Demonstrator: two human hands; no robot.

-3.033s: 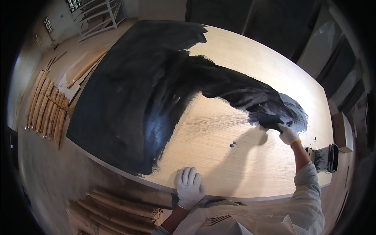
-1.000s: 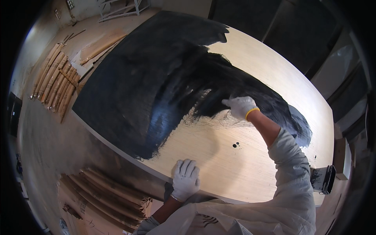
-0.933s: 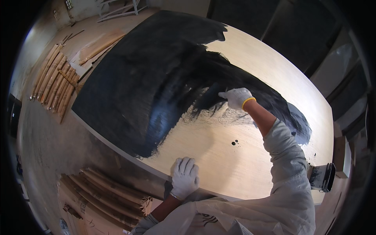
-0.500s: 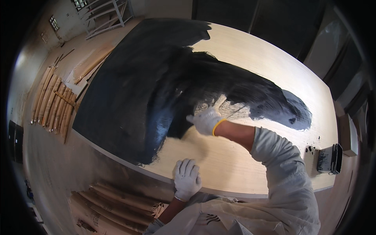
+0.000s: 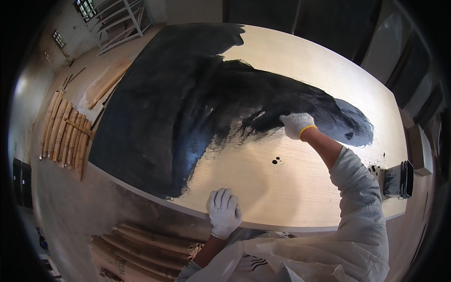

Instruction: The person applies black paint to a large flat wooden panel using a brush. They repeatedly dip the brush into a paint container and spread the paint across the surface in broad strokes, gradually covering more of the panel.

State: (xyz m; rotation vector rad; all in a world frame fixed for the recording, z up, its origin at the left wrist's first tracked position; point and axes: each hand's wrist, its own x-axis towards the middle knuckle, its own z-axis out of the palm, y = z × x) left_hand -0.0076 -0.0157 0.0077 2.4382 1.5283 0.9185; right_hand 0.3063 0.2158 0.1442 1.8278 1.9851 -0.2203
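Note:
A large pale wooden board (image 5: 300, 188) lies flat, with its left and middle covered in wet black paint (image 5: 159, 113). My right hand (image 5: 296, 124), in a white glove with a yellow cuff, is pressed on the board at the streaky edge of the paint. Its fingers are curled over a paint applicator that the glove hides. My left hand (image 5: 224, 211), also in a white glove, rests flat with fingers spread on the bare wood at the near edge. Both arms wear a pale work suit.
A paint-smeared black container (image 5: 398, 178) sits at the board's right end, with black drips (image 5: 276, 161) on the bare wood. Wooden slats (image 5: 66, 131) lie on the floor to the left. Rolled bundles (image 5: 141, 244) lie below the near edge, and a white rack (image 5: 117, 19) stands at far left.
My right hand swept from the board's right end leftward to the middle, then back right, spreading streaks of paint. My left hand stayed put on the near edge.

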